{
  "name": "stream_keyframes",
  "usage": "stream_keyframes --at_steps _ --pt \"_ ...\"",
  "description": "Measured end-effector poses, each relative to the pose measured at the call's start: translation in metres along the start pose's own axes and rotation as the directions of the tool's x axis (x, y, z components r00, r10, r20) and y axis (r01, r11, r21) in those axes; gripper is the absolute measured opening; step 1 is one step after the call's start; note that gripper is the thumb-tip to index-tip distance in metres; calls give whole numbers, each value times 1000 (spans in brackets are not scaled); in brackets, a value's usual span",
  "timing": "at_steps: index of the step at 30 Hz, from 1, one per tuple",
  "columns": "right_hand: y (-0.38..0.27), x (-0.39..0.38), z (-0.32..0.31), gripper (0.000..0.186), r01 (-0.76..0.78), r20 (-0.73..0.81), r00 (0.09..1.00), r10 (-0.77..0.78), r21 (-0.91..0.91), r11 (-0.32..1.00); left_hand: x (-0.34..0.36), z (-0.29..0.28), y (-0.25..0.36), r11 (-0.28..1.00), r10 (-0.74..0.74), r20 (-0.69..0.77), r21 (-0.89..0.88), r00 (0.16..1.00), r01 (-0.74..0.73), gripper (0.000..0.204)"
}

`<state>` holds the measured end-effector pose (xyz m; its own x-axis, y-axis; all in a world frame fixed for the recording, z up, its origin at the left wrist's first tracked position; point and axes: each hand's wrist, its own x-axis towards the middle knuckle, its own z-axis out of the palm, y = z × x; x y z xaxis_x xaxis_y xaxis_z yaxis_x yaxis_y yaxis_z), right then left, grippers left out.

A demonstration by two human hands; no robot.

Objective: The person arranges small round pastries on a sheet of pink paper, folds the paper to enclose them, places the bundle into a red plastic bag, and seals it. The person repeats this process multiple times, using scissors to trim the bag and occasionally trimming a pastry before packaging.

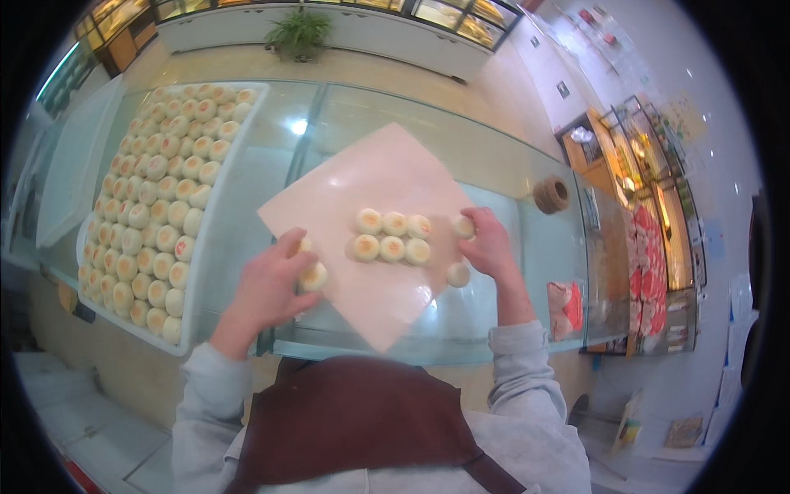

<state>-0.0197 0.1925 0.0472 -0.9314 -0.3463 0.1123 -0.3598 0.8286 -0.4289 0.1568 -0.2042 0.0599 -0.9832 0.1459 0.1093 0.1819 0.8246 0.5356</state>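
On a square sheet of pale pink paper (387, 305), turned cornerwise, sit two rows of three round pastries (392, 249) with browned tops. My left hand (267, 284) is at the paper's left side, its fingers and thumb curled round a round pastry (313, 277); a second one shows partly under the fingertips. At the right edge, my right hand (491, 243) pinches another pastry (463, 226) between thumb and fingers. One more pastry (457, 274) rests just below that hand, near the paper's edge.
A large white tray (218, 202) full of pastries stands to the left on the glass counter (354, 103). Towards the right are a roll of brown twine (551, 195) and a red and white packet (565, 310). Shelves (658, 206) stand farther right, and a plant (299, 34) beyond the counter.
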Motion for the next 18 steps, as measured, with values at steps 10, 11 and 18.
stream_keyframes --at_steps 10,11,18 --pt "13 -19 -10 61 -74 233 971 51 89 993 41 29 -8 989 41 209 133 977 -70 60" --pt "12 -28 -17 65 0 206 978 -21 98 995 42 28 -8 988 12 227 146 974 -46 62" --pt "24 -36 -20 71 348 395 863 -315 -12 937 46 17 -7 987 53 256 134 965 -90 66"
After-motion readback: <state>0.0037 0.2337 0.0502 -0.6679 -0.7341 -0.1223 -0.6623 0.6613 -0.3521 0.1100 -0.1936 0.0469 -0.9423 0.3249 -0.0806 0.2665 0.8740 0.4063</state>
